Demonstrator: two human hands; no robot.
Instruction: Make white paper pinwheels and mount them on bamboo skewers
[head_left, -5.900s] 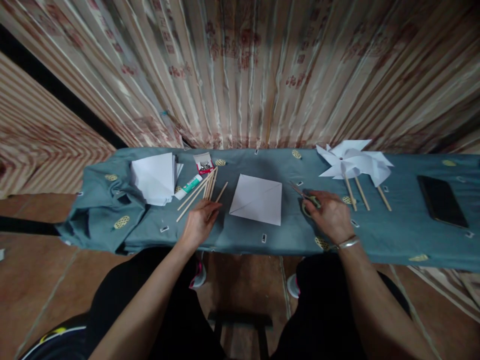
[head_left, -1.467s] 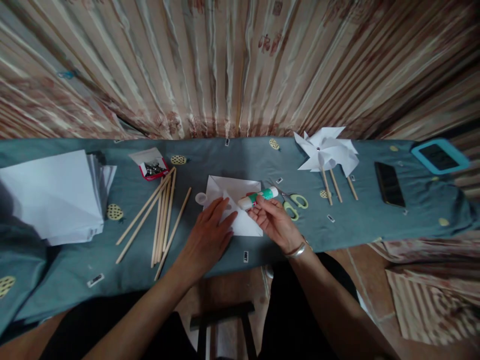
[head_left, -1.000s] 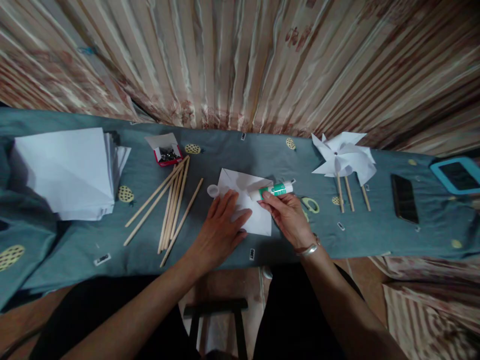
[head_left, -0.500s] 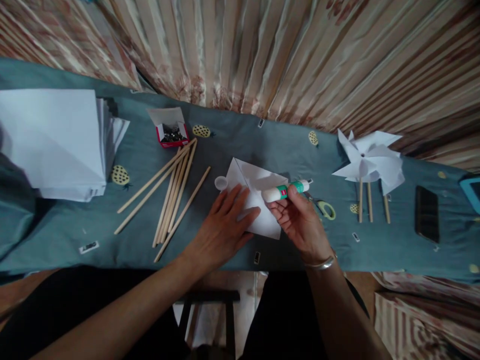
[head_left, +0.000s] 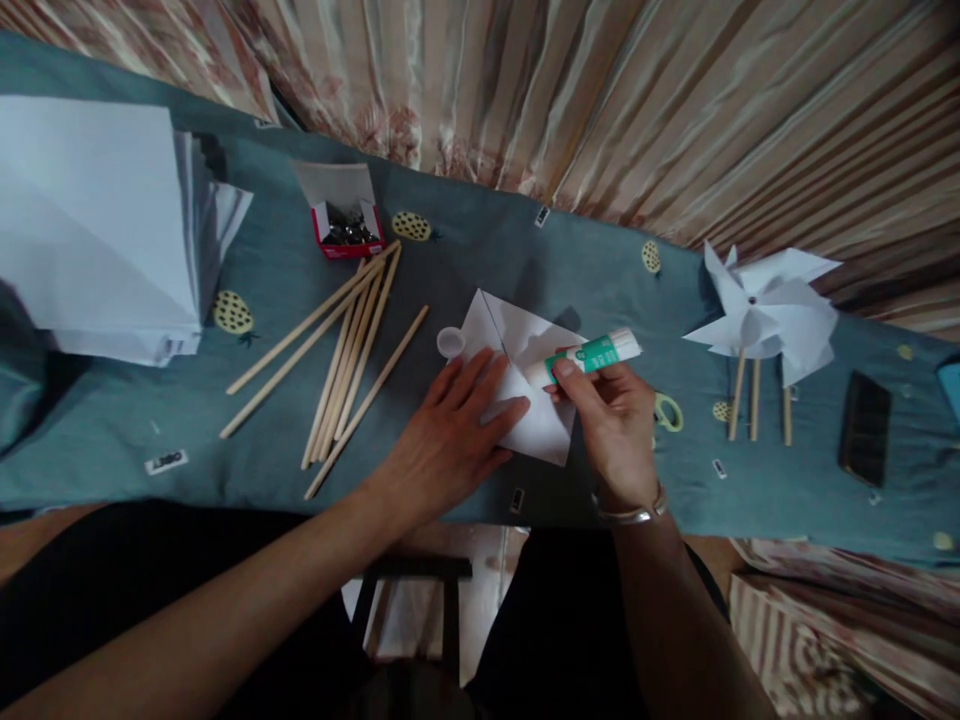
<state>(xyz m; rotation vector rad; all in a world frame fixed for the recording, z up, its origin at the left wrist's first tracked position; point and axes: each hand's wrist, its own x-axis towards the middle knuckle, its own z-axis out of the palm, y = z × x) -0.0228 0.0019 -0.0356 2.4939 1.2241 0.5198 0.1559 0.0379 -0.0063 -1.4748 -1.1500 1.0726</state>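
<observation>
A white square of paper (head_left: 540, 425) with diagonal lines lies on the cloth in front of me. My left hand (head_left: 457, 415) rests flat on its left part, fingers spread. In my right hand (head_left: 611, 410) is a green and white glue stick (head_left: 596, 353), held at a slant over the paper. Its left end is at the sheet near the middle; whether it touches I cannot tell. A round white cap (head_left: 450, 342) lies beside the paper's left edge. Partly hidden behind my right hand are scissors with a light green handle (head_left: 667, 411).
Several wooden sticks (head_left: 367, 340) lie left of the paper, below an open red box (head_left: 349, 235) of small metal pieces. A stack of white paper (head_left: 97, 220) is at far left. White paper pinwheels (head_left: 772, 310) and a black phone (head_left: 865, 428) are on the right.
My right hand has turned the glue stick, bringing its left end down toward the paper and raising the other end. My left hand stays on the sheet. The whole view has shifted slightly.
</observation>
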